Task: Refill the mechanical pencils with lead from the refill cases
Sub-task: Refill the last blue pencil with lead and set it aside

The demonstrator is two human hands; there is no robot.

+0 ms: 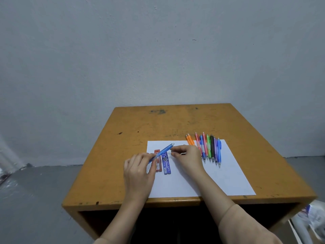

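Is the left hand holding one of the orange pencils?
No, the left hand holds a blue pencil, while the orange pencils lie at the far edge of the paper.

L hand (139, 170) grips blue pencil (163, 151) | R hand (187, 155) fingers curled, tips together

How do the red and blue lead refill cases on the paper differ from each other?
The red refill case has small print I cannot read; the blue refill case reads PENCIL LEAD. The red one lies beside the left hand; the blue one lies to its right, reaching slightly nearer the person. Both lie flat, side by side on the white paper, with the held blue pencil crossing above them.
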